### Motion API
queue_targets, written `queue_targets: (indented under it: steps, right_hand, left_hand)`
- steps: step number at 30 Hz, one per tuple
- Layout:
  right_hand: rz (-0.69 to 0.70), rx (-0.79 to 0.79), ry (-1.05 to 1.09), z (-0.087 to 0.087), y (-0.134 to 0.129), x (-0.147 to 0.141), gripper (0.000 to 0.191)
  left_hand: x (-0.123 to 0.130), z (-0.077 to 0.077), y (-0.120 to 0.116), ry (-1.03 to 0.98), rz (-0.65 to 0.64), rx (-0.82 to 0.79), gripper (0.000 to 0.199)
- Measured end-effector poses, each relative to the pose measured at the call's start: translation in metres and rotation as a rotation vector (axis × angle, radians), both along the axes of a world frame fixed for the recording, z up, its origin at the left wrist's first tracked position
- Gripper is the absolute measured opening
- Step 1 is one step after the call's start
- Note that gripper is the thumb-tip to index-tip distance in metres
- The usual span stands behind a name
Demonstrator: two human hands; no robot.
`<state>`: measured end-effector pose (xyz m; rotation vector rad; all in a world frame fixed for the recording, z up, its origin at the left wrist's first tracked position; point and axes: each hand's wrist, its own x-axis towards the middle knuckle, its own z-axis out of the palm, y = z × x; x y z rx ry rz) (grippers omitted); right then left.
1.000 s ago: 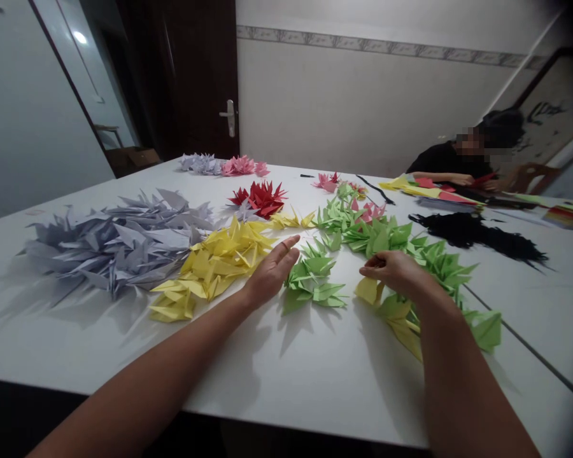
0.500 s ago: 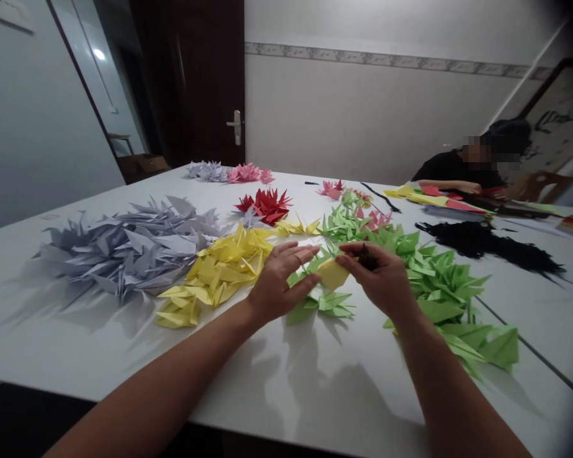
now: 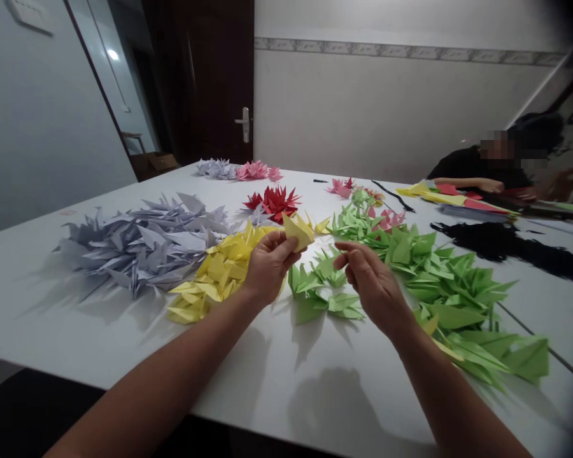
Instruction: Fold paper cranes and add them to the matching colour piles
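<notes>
Between the thumb and fingers of my left hand (image 3: 270,264) is a yellow folded paper (image 3: 299,233), tilted with one point up. My right hand (image 3: 375,286) hovers to its right, apart from the paper. Its index finger is stretched out, the others partly curled, and I see nothing in them. Below and between my hands lie several green folded papers (image 3: 327,302). A heap of yellow folded papers (image 3: 222,270) lies behind and left of my left hand. Beyond my right hand stretches a long heap of green folded papers (image 3: 451,289).
A large heap of lavender folded papers (image 3: 141,245) covers the left of the white table (image 3: 138,350). Red folded papers (image 3: 277,203) and pink ones (image 3: 253,170) lie farther back. Black strands (image 3: 506,243) lie at right, near a person (image 3: 477,165) with paper sheets (image 3: 463,200).
The yellow paper was between both hands; now my left hand alone holds it, higher and to the left. My right hand has come away from it. The view has turned slightly left.
</notes>
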<state>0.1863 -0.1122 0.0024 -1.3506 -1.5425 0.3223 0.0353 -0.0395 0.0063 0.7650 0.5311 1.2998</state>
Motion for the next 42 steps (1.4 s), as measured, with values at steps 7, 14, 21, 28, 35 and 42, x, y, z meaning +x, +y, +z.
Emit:
queue_targets:
  steps: [7,14,21,28,35,42]
  right_hand:
    - [0.042,0.04,-0.199,0.001,-0.007,-0.022,0.021]
    - [-0.035,0.102,-0.184,0.0,-0.004,-0.016,0.021]
    - [-0.023,0.143,-0.228,-0.001,-0.003,-0.015,0.018]
    - [-0.023,0.154,-0.258,-0.001,-0.001,-0.012,0.015]
    - [-0.108,0.146,-0.079,0.005,-0.005,-0.003,0.024]
    - [0.006,0.154,-0.175,0.008,-0.008,-0.008,0.015]
  left_hand:
    - [0.001,-0.001,-0.008,-0.098,-0.199,-0.058,0.015]
    - [0.005,-0.008,-0.012,-0.073,-0.244,0.013,0.019]
    - [0.006,-0.009,-0.013,-0.062,-0.266,0.037,0.024]
    - [0.006,-0.009,-0.011,-0.033,-0.231,0.057,0.024]
    - [0.001,-0.023,0.007,0.255,0.137,0.41,0.016]
    - [-0.005,-0.025,0.002,0.647,0.373,0.978,0.014]
